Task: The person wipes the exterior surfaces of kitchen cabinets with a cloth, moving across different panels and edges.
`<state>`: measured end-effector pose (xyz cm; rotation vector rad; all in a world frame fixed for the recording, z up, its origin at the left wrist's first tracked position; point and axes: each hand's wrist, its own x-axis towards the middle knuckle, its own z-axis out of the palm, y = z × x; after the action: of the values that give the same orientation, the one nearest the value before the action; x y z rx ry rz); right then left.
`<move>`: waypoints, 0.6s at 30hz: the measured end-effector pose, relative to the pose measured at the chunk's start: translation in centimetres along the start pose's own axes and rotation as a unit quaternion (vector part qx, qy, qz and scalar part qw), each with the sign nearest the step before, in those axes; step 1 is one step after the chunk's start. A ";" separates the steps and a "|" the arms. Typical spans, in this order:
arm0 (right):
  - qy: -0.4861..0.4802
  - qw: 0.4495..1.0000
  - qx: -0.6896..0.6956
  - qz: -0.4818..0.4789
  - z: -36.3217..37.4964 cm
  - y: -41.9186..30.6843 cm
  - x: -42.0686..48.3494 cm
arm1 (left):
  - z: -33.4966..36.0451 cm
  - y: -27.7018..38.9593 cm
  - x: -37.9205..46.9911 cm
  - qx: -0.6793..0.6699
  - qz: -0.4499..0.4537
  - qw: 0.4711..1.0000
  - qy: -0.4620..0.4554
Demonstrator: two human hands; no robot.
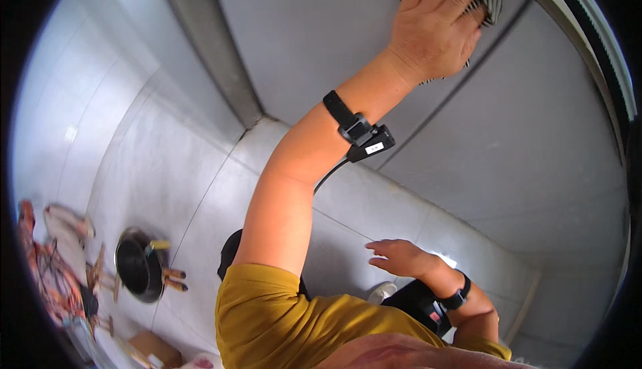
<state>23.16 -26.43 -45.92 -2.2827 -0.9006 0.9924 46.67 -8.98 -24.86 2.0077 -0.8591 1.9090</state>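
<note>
At the top, my left hand (434, 30) lies over a black-and-white striped cloth (494, 0), pressing it against a smooth grey panel (321, 28). Cloth shows bunched past the fingertips and a little below the palm; the rest is hidden beneath the hand. The cloth is close to the dark seam (461, 80) between this panel and another on the right. Low at the right, my right hand (398, 257) hangs above the tiled floor with its fingers apart and nothing in them. Both forearms wear black straps, the left one with a small cabled device (371, 143).
A dark pan (133, 266) with a yellow-handled item (159, 244) stands on the left, near wooden legs and patterned fabric (55, 279). A cardboard box (155, 349) sits at the lower left. A metal frame (597, 23) curves along the upper right; a grey post (205, 33) rises left of the panel.
</note>
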 end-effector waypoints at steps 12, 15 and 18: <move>0.008 0.999 0.021 0.025 -0.2 -0.1 1.4 | -1.7 -24.6 -20.0 0.119 -0.341 0.922 0.138; 0.014 1.000 0.019 0.021 -0.2 -0.5 2.2 | -0.9 -24.4 -31.2 0.267 -0.310 0.909 0.082; 0.014 0.998 0.008 0.060 0.1 -0.4 1.8 | 0.4 -17.4 -39.2 0.116 -0.589 0.800 -0.026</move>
<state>23.92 -24.84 -46.53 -2.3534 -0.7489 1.0102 57.79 14.38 -59.04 1.9117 0.6140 1.1879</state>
